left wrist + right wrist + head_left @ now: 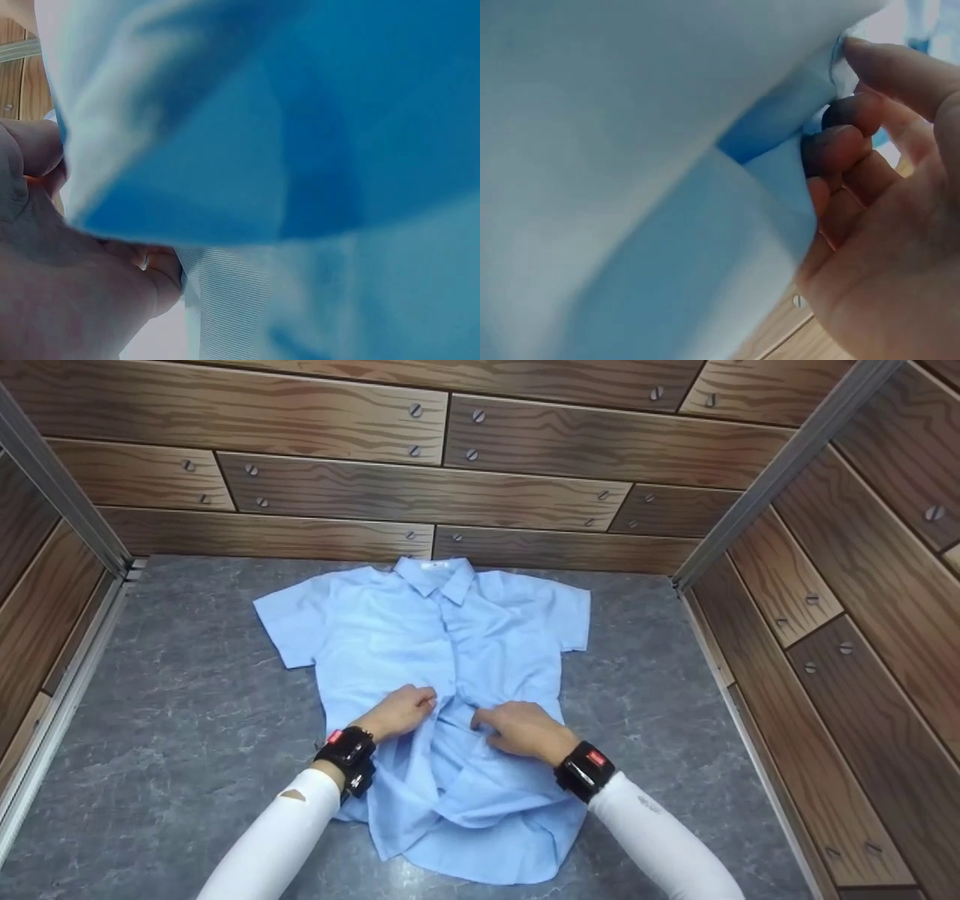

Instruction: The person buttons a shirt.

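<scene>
A light blue short-sleeved shirt (382, 652) lies front up, its collar at the far side and its sleeves spread. Its lower front is rumpled, with the front edges parted below the middle. My left hand (401, 711) grips the shirt's front edge near the middle. Across from it, my right hand (525, 727) pinches the other front edge between thumb and fingers. Shirt cloth (667, 225) fills much of the right wrist view beside the curled fingers. In the left wrist view, a fold of cloth (225, 180) hides part of the left fingers.
The shirt lies on a dark grey marbled surface (202, 735). Wood-patterned panels with printed screws form a back wall (337, 420) and a right wall (862, 660). Metal rails (787, 472) run along the corners.
</scene>
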Motion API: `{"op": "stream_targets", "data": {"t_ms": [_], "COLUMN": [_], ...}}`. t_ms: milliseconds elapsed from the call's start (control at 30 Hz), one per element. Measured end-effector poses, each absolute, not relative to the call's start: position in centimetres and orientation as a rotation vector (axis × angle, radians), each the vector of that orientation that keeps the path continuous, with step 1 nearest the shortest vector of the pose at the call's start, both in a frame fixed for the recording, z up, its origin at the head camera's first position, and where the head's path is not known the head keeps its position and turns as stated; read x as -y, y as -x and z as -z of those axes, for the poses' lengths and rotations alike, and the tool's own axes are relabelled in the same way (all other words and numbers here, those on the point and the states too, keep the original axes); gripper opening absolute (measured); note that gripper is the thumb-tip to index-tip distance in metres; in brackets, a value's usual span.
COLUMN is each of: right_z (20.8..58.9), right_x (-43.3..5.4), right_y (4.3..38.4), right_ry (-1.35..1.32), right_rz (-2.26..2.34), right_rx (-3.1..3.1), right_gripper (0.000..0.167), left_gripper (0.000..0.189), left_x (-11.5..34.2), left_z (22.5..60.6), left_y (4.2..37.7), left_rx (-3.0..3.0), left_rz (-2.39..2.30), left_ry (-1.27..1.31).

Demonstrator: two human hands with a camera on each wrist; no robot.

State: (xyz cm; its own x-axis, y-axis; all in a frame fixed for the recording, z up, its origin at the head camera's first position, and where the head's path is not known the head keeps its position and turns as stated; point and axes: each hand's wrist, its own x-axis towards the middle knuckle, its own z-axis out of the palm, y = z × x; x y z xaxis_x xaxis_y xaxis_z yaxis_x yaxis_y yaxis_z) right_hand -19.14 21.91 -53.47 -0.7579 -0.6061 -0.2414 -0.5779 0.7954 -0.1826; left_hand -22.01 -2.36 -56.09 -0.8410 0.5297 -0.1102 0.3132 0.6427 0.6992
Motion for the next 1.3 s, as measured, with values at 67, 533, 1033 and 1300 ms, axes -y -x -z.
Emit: {"op": "stream_targets", "data": {"t_ms": [67, 533, 1033, 1300], "right_z": [53.6, 51.6, 53.5, 54.8], "right_x": [-22.0, -19.9, -23.5, -25.0], "right_y": [19.0, 17.2, 21.6, 23.0], "right_ry": [0.93, 1.27, 0.595, 0.385], "right_rz": [0.126, 0.765, 0.311, 0.325], "right_rx": [-2.728, -2.21, -2.91, -2.99], "right_gripper": [0.013, 0.007, 0.039, 0.057], "left_gripper": [0.018, 0.018, 0.028, 0.029], "left_x": [2.4, 2.7, 2.1, 3.7], "left_z": [56.1, 56.1, 54.9, 54.8], "left_y": [22.0, 22.1, 20.2, 22.0], "left_rx": [-2.562, -2.612, -2.52, -2.856], "left_rz": [-1.003, -1.019, -0.659, -0.814], "left_ry": [-0.68, -0.765, -1.131, -0.809]}}
